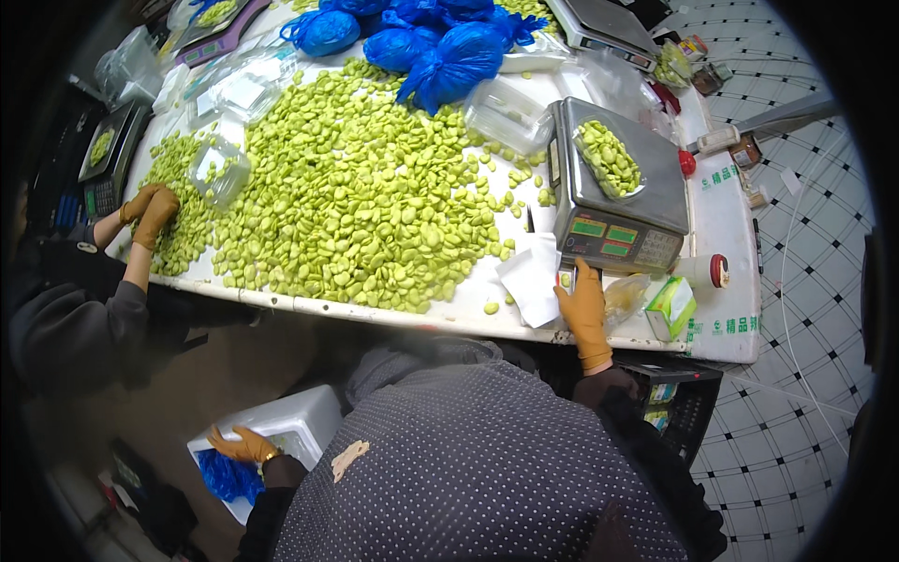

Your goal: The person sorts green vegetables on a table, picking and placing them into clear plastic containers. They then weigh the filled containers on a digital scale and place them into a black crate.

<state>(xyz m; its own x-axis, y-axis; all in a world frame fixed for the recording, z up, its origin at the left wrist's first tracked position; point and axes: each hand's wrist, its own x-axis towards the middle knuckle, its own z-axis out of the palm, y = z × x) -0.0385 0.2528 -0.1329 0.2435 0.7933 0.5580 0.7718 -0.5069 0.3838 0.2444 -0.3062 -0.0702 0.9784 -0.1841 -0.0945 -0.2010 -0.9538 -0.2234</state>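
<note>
My left hand (244,445), in an orange glove, is spread over the rim of a white foam box (309,421) low at the left, which holds a blue plastic bag (223,478). My right hand (583,307), gloved the same way, rests at the table's front edge, its fingertips at the front of a digital scale (621,242). Whether it grips the small object beneath it is unclear. On the scale stands a clear tray of shelled green broad beans (609,160). White paper (532,281) lies just left of that hand. A big heap of broad beans (351,204) spreads across the white table.
Tied blue bags (456,60) and empty clear containers (509,116) lie behind the heap. A co-worker's gloved hands (151,211) are at the beans on the left. Right of my right hand are a green packet (671,307) and a red-lidded jar (702,270). A black crate (685,393) stands below.
</note>
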